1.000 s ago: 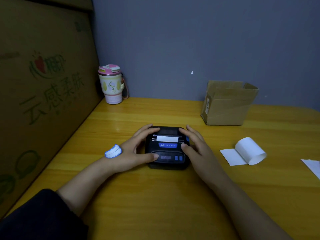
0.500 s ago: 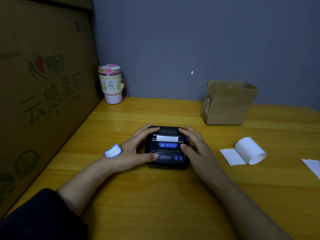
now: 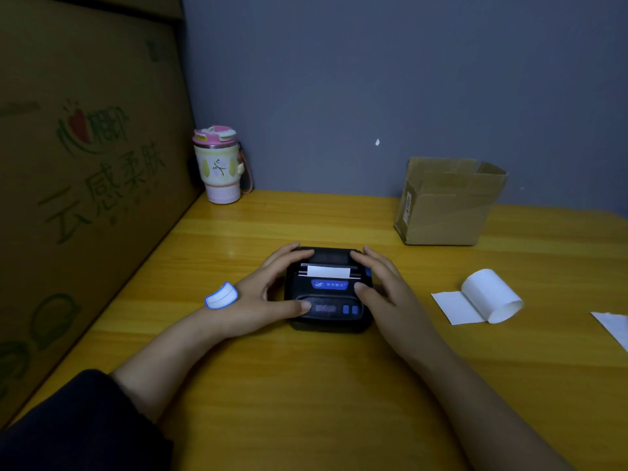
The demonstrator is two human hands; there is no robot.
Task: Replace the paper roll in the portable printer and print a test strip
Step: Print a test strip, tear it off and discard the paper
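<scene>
A small black portable printer [image 3: 328, 300] with a blue label lies on the yellow table in front of me, its lid down. A short white paper strip [image 3: 328, 271] pokes out of its slot. My left hand [image 3: 268, 294] clasps the printer's left side, thumb on the front panel beside the small display. My right hand [image 3: 384, 290] holds the right side, thumb near the blue label and fingers on the lid's far corner. A loose white paper roll [image 3: 491, 295], partly unwound, lies on the table to the right, apart from both hands.
A large printed cardboard sheet [image 3: 85, 185] walls off the left side. A pink-lidded tumbler [image 3: 219, 164] stands at the back left. An open cardboard box [image 3: 448, 202] sits at the back right. A white paper scrap [image 3: 611, 326] lies at the right edge.
</scene>
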